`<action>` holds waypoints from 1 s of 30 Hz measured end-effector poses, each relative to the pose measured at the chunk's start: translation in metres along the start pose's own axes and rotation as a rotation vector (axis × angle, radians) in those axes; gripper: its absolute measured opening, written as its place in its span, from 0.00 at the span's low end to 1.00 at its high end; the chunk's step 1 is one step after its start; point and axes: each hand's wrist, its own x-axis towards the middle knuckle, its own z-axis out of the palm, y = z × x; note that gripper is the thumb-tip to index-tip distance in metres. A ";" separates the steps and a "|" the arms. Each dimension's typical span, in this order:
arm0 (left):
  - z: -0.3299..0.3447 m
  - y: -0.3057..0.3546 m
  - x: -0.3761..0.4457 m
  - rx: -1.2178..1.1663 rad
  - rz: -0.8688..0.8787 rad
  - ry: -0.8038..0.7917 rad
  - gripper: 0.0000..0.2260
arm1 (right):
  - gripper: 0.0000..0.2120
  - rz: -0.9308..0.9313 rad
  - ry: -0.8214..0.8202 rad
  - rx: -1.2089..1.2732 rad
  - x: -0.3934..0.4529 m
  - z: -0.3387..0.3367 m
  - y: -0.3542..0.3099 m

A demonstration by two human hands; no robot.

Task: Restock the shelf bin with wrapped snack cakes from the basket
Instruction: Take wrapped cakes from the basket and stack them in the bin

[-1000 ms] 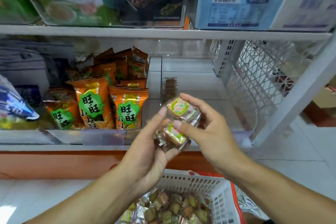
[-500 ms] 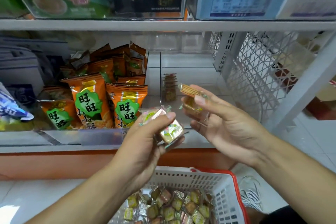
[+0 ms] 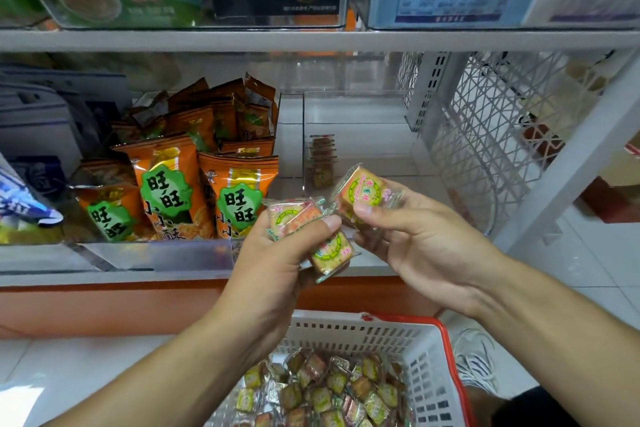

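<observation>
- L hand (image 3: pixel 273 263): fingers + thumb curled round two square snack cakes in clear crinkly wrap w/ pink-green labels (image 3: pixel 304 232), one stacked partly over the other, held just above shelf front edge.
- R hand (image 3: pixel 415 246): thumb and fingers pinch one single wrapped cake, label facing up (image 3: pixel 362 196); it sits just beside the L-hand pair, wrappers look close to touching.
- Target: clear acrylic shelf bin (image 3: pixel 360 135), R of the orange-green foil snack bags (image 3: pixel 239 198). Nearly bare; a short row of cakes standing on edge (image 3: pixel 322 159) against its L wall (count unclear, partly seen through the plastic).
- Supply: white slotted plastic basket w/ red rim (image 3: pixel 367 336) below both hands, still well filled w/ loose cakes (image 3: pixel 322 392).
- Step in hand (judgement): R hand carries its cake fwd into bin; task early, bin mostly unfilled.
- To do it well: go over the low front lip, set cake on edge flush against the standing row, same label direction, so the row stays upright.
- Wrap looks slippery, so release only once cake is seated; tipping the row = likely fault.
- L hand should hold pair level near bin mouth for quick hand-off.
</observation>
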 end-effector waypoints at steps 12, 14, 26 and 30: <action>-0.004 0.003 0.009 0.106 -0.010 0.011 0.27 | 0.25 -0.346 0.346 -1.083 0.078 -0.034 -0.009; -0.001 0.000 0.011 0.126 -0.055 -0.027 0.25 | 0.22 -0.276 0.357 -1.193 0.108 -0.035 -0.002; -0.004 -0.009 0.018 0.162 -0.070 -0.087 0.23 | 0.35 -0.087 0.397 -1.273 0.188 -0.019 0.019; -0.003 -0.009 0.017 0.148 -0.074 -0.098 0.23 | 0.38 -0.093 0.421 -1.252 0.189 -0.014 0.023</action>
